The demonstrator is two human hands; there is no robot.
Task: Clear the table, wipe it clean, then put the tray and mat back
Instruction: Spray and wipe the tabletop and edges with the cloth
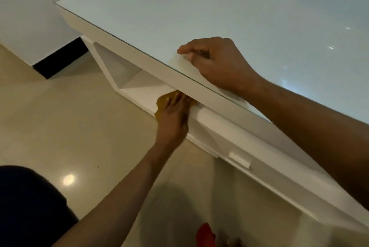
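Glossy beige tiled floor [60, 126], white wall [30, 6], black skirting [60, 56], lamp glare on tiles

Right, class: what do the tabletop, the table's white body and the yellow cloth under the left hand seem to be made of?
Tabletop: probably glass over white, glossy; it mirrors light spots and shows a thin clear edge.
White body: likely painted or laminated board, smooth with a soft sheen; hard to say which.
Yellow cloth: soft fabric, matte, rumpled under the left hand.

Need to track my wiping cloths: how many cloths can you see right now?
1: a yellow-brown cloth under the left hand on the lower shelf. The red thing on the floor may be another; unclear.
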